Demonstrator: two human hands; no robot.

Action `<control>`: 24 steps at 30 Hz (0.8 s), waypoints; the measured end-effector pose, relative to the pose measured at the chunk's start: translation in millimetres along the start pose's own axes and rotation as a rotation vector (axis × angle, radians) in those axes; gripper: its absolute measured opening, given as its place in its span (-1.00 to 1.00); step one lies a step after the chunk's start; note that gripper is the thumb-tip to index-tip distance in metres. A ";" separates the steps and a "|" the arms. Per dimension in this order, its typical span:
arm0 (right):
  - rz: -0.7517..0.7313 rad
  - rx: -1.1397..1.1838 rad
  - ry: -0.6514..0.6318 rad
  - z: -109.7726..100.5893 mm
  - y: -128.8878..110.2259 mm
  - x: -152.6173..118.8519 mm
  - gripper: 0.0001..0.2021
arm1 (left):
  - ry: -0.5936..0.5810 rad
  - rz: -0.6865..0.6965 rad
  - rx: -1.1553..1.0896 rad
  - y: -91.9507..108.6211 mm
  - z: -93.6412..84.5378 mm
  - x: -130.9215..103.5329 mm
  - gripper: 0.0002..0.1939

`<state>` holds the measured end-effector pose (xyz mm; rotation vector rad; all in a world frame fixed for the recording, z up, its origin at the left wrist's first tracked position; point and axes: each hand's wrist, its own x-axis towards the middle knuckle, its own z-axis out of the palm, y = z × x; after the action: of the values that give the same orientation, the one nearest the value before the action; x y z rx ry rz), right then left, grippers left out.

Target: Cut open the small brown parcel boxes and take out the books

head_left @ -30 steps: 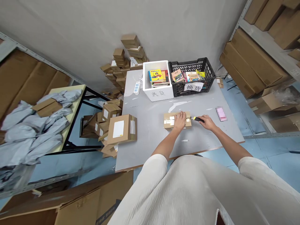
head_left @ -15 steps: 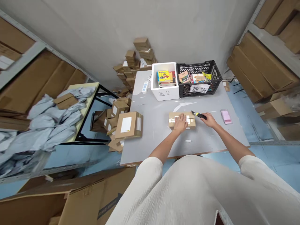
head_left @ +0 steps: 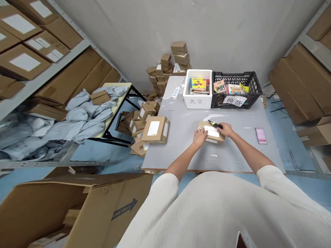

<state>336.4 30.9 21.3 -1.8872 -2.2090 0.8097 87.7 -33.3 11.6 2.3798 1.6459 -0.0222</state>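
Note:
A small cardboard box [head_left: 215, 136] with white labels lies slightly turned on the grey table [head_left: 178, 155]. My left hand [head_left: 200, 137] rests on the box's left end, its fingers spread over the edge. In my right hand [head_left: 226, 130], above the box's right side, is a black and yellow utility knife [head_left: 216, 125]. The knife points up and to the left, over the box's far edge. My right fingers are wrapped round its handle.
Behind the box stand a white bin [head_left: 198, 102] and a black crate [head_left: 236, 93], both holding books. A larger carton [head_left: 156, 130] sits at the table's left edge. On the right lies a pink item [head_left: 261, 136]. Grey bags cover a side table [head_left: 117, 103].
The small box has turned, its right end now nearer me. My left hand has shifted from its top to its left end. The whole view has swung left.

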 end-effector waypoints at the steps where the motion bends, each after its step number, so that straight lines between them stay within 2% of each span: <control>1: 0.023 0.002 0.000 -1.0 1.1 -2.8 -0.60 | -0.009 -0.026 -0.004 -1.7 0.1 1.4 -0.63; 6: 0.055 0.106 0.001 1.9 7.4 -23.5 -0.64 | -0.117 -0.120 -0.069 -13.3 0.2 7.3 -0.41; 11: 0.068 0.245 0.004 20.1 6.2 -40.0 -0.67 | -0.071 -0.168 -0.162 -14.6 -8.0 13.4 -0.44; 14: 0.039 0.344 0.002 28.1 4.6 -41.2 -0.69 | -0.059 -0.255 -0.223 -3.6 -11.6 18.6 -0.38; 19: 0.051 0.400 0.109 26.8 6.9 -31.3 -0.71 | -0.103 -0.414 -0.270 30.8 -5.1 29.4 0.11; 22: 0.076 0.396 0.173 22.0 12.2 -25.8 -0.71 | -0.151 -0.397 -0.266 49.5 2.2 34.7 0.26; 24: 0.083 0.405 0.197 19.2 16.4 -24.4 -0.69 | -0.196 -0.379 -0.236 55.1 5.5 37.5 0.30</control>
<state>347.8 3.1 3.3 -1.7777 -1.7084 0.9526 152.8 -18.2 11.2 1.8091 1.8601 -0.1183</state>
